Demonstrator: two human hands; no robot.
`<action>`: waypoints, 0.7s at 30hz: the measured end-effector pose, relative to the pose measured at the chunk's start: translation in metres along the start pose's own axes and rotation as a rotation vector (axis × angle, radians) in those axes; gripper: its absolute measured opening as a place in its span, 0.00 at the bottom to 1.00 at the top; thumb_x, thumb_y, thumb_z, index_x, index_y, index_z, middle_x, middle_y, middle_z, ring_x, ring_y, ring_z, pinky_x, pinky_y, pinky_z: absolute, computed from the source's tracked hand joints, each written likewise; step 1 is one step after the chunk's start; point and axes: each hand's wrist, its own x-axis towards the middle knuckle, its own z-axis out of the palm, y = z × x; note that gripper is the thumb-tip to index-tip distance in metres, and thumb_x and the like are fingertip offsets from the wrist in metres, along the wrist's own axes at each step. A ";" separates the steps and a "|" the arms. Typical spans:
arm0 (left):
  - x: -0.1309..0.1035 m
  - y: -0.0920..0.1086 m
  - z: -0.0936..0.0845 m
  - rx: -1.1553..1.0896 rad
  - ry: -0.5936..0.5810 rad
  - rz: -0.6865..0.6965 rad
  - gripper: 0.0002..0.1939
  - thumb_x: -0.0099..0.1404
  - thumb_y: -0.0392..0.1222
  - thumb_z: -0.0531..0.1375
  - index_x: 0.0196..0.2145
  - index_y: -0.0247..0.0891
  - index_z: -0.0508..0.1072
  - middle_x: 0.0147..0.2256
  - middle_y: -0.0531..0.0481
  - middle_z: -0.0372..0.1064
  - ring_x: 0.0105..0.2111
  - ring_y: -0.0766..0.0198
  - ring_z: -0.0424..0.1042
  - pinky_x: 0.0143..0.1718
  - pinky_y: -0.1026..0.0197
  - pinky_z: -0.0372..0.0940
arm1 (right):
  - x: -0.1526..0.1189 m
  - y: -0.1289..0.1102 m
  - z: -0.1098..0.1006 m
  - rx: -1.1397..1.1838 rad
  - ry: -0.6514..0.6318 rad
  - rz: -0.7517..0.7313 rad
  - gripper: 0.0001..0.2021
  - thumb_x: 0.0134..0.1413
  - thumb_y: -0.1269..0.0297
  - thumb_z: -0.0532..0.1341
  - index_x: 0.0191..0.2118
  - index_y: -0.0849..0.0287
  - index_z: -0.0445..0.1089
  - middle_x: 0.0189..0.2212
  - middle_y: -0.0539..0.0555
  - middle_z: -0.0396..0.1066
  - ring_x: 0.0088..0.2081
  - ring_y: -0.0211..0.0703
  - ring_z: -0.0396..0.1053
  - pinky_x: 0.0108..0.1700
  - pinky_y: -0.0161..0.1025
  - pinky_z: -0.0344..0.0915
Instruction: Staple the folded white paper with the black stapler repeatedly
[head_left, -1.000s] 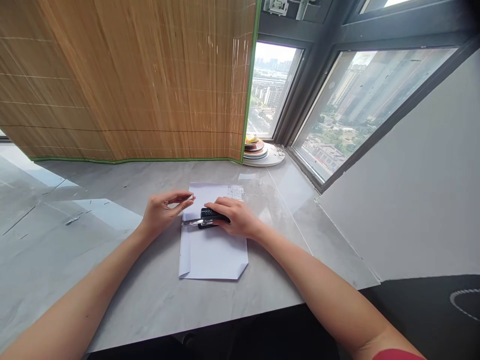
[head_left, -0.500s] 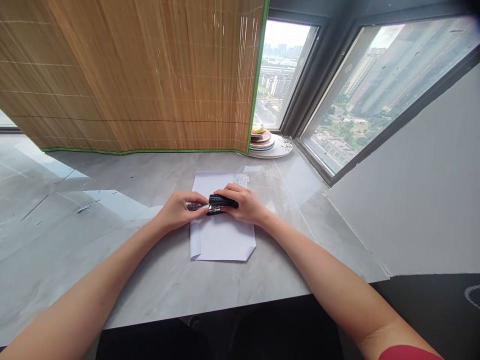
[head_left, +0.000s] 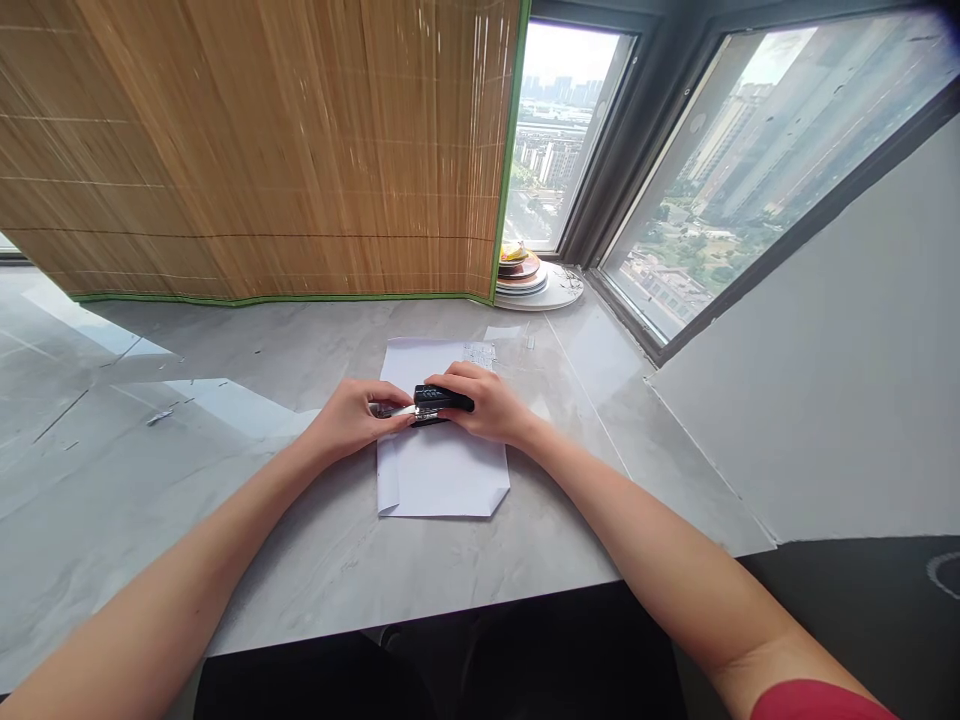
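My right hand (head_left: 487,402) is wrapped round a black stapler (head_left: 435,396), which points left with its front end toward my other hand. My left hand (head_left: 365,412) pinches a thin whitish strip (head_left: 405,410), perhaps paper, between thumb and fingers. The strip's right end meets the stapler's front, and whether it lies between the jaws I cannot tell. Beneath both hands lies a white sheet of paper (head_left: 442,475) on the grey marble-look counter (head_left: 315,560). Its lower corners are folded or curled.
A small strip of staples or wrapper, too small to name, lies near the sheet's top right. Stacked plates (head_left: 523,278) stand in the window corner. A bamboo blind (head_left: 300,150) hangs behind the counter. Small scraps (head_left: 160,417) lie on the left.
The view has shifted slightly. Both hands keep nearly the same grip on the stapler and the strip; a little more of the white strip shows by the left fingers.
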 end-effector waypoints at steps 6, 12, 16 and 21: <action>0.000 -0.003 0.000 0.074 0.008 0.080 0.07 0.67 0.45 0.69 0.39 0.41 0.85 0.36 0.48 0.84 0.34 0.61 0.79 0.36 0.60 0.74 | 0.000 0.001 0.000 0.004 -0.004 -0.016 0.18 0.64 0.72 0.70 0.57 0.52 0.76 0.46 0.54 0.75 0.47 0.46 0.73 0.49 0.42 0.70; -0.001 -0.009 -0.007 0.062 0.002 0.248 0.10 0.71 0.47 0.68 0.46 0.45 0.87 0.42 0.47 0.86 0.39 0.57 0.84 0.43 0.55 0.79 | -0.001 0.006 -0.005 0.043 0.086 -0.003 0.18 0.63 0.69 0.71 0.57 0.52 0.77 0.45 0.55 0.77 0.46 0.48 0.74 0.50 0.45 0.72; -0.002 -0.010 -0.019 0.086 0.039 0.331 0.09 0.74 0.47 0.66 0.46 0.47 0.87 0.45 0.46 0.86 0.45 0.55 0.85 0.49 0.53 0.81 | -0.004 0.015 -0.020 0.100 0.149 0.023 0.18 0.62 0.69 0.70 0.57 0.54 0.79 0.44 0.56 0.78 0.45 0.48 0.75 0.51 0.47 0.73; -0.002 -0.014 -0.015 0.066 0.035 0.335 0.08 0.73 0.49 0.68 0.43 0.45 0.85 0.42 0.47 0.86 0.43 0.57 0.85 0.49 0.53 0.80 | -0.006 0.013 -0.029 0.183 0.130 -0.042 0.17 0.61 0.69 0.71 0.55 0.55 0.80 0.43 0.55 0.78 0.44 0.46 0.76 0.50 0.45 0.73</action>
